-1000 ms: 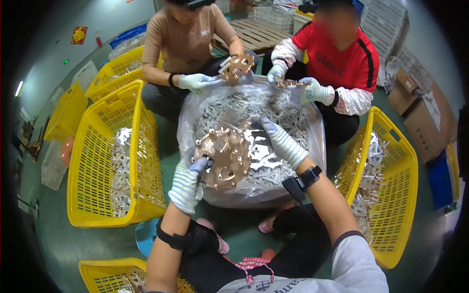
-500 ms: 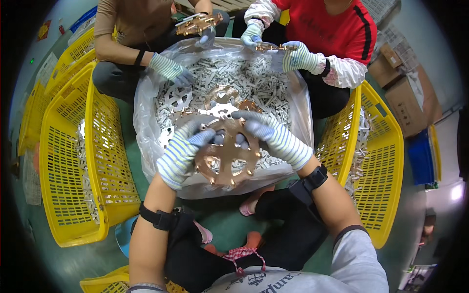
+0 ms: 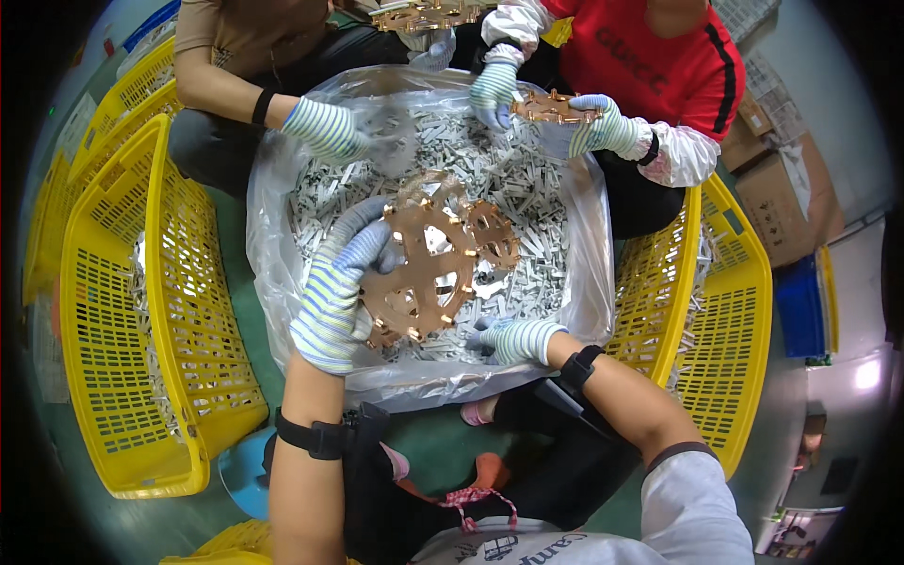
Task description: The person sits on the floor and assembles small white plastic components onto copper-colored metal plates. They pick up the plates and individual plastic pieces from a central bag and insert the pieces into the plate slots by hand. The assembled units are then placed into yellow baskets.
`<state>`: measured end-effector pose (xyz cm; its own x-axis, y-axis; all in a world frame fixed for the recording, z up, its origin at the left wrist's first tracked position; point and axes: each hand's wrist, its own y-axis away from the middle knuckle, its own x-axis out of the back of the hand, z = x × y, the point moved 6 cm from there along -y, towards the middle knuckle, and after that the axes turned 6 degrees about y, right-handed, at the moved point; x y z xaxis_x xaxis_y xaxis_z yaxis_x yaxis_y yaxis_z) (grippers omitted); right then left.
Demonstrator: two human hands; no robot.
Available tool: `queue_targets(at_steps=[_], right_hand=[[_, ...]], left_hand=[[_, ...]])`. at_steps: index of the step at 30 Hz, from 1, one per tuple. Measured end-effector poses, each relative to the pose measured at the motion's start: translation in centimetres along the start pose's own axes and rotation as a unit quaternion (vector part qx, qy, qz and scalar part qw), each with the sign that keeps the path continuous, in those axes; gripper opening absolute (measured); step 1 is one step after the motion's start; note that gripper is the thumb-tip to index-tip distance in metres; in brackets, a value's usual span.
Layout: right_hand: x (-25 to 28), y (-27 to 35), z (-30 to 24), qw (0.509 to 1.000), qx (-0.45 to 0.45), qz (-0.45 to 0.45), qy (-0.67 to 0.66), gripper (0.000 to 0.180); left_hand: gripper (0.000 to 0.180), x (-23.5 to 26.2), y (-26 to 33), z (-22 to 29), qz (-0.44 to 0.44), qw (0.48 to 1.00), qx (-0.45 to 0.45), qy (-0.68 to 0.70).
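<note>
My gloved left hand (image 3: 334, 292) is closed on the left edge of a round copper-coloured plate (image 3: 391, 290) with cut-out openings and short pegs round its rim. The plate is held tilted above a plastic-lined bin (image 3: 424, 381) of small grey metal strips (image 3: 537, 226). At the bin's near right, my gloved right hand (image 3: 518, 340) reaches down to the strips, fingers apart and tips partly hidden among them. Beyond the held plate, a smaller copper-coloured plate (image 3: 494, 235) and another copper-coloured disc (image 3: 431, 186) lie on the strips.
Across the bin sit two people with gloved hands; the one in red (image 3: 640, 66) grips a copper-coloured plate (image 3: 556, 107). The other person's hand (image 3: 325, 130) is over the strips. Yellow baskets (image 3: 202, 282) (image 3: 725, 330) flank the bin. Cardboard boxes (image 3: 786, 198) stand at right.
My right hand has let go of the plate and moved down to the strips at the near right. My left hand keeps the plate, now turned. The red-clad person's plate has tilted.
</note>
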<state>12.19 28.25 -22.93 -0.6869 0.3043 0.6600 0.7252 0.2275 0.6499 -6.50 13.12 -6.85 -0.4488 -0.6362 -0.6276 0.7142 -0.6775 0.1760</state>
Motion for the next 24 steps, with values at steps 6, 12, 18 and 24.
queue_targets(at_steps=[6, 12, 18, 24], right_hand=[[0.7, 0.4, -1.1, 0.993, -0.001, -0.033, -0.116, 0.033], [8.6, 5.6, -1.7, 0.910, 0.030, 0.131, -0.392, 0.024], [13.2, 10.2, -0.8, 0.766, 0.052, 0.291, -0.570, 0.040], [13.8, 10.3, -1.9, 0.577, 0.194, 0.241, -0.756, 0.052]], left_hand=[[0.037, 0.5, -0.4, -0.2, 0.030, 0.999, -0.016, -0.008], [0.038, -0.5, 0.8, 1.3, -0.010, 0.985, -0.052, -0.165], [0.028, -2.7, 1.4, -0.8, -0.094, 0.971, 0.014, -0.219], [0.024, -3.7, 1.1, -4.4, -0.065, 0.967, 0.062, -0.240]])
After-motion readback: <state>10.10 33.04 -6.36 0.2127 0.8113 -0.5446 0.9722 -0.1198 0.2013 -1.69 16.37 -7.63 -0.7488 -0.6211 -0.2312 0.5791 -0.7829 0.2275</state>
